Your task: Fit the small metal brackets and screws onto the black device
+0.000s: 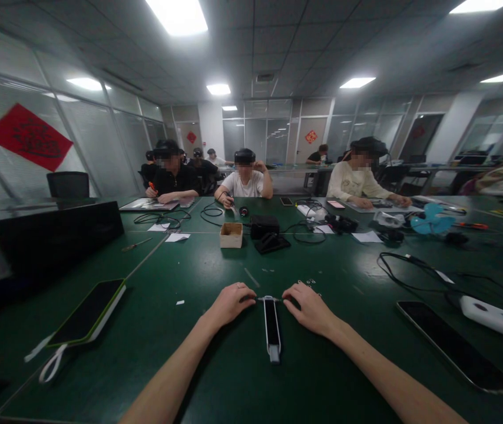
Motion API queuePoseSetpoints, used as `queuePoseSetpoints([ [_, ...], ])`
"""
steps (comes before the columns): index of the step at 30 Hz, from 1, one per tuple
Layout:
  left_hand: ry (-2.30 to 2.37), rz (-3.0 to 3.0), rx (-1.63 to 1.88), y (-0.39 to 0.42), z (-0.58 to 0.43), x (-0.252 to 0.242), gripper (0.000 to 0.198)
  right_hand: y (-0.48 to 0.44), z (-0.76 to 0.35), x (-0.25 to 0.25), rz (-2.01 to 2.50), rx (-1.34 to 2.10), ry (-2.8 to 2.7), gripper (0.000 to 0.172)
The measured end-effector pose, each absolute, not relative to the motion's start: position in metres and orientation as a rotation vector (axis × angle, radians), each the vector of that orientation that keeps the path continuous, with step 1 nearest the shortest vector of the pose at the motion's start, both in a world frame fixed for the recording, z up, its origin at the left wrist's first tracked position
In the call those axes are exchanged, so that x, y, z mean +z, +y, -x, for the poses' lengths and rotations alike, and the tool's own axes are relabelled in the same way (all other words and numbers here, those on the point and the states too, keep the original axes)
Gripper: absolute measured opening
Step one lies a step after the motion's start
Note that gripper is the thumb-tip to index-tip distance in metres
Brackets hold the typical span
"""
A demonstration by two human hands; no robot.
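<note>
A slim, black-faced device [271, 324] with a pale rim and a grey near end lies lengthwise on the green table in front of me. Thin silvery parts cross its far end, too small to name. My left hand [232, 303] is at the left of that end, thumb and fingertips pinched together. From the right, my right hand [308, 305] comes in with its fingers curled into a similar pinch. What either pinch holds is too small to make out. Several tiny metal bits [311, 282] lie just beyond my right hand.
A green-edged phone [90, 312] on a white block sits at left. To the right lie a dark phone [452, 344] and a white power strip [499, 318] with black cables. Ahead stand a small open box [231, 241] and a black case [264, 226]. People sit opposite.
</note>
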State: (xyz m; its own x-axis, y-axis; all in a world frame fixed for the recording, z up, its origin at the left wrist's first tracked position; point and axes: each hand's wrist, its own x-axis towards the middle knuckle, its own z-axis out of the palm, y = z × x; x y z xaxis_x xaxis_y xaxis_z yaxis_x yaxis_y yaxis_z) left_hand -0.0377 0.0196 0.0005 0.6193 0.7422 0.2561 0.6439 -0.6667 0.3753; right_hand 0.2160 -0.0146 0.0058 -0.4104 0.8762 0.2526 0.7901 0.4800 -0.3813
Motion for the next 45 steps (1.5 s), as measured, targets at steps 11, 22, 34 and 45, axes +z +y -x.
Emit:
queuePoseSetpoints([
  [11, 1.130, -2.545, 0.578, 0.017, 0.032, 0.000, 0.015, -0.015, -0.213, 0.003, 1.332, 0.292, -2.327, 0.022],
  [22, 1.162, -2.546, 0.608, 0.021, 0.029, -0.008, 0.014, -0.011, -0.214, -0.003, 1.331, 0.318, -2.300, 0.020],
  [34, 1.195, -2.526, 0.600, 0.018, 0.027, -0.006, 0.017, -0.013, -0.212, -0.001, 1.376, 0.353, -2.289, 0.018],
  [45, 1.219, -2.395, 0.605, 0.012, 0.025, 0.001, 0.020, -0.015, -0.210, 0.003, 1.381, 0.379, -2.275, 0.017],
])
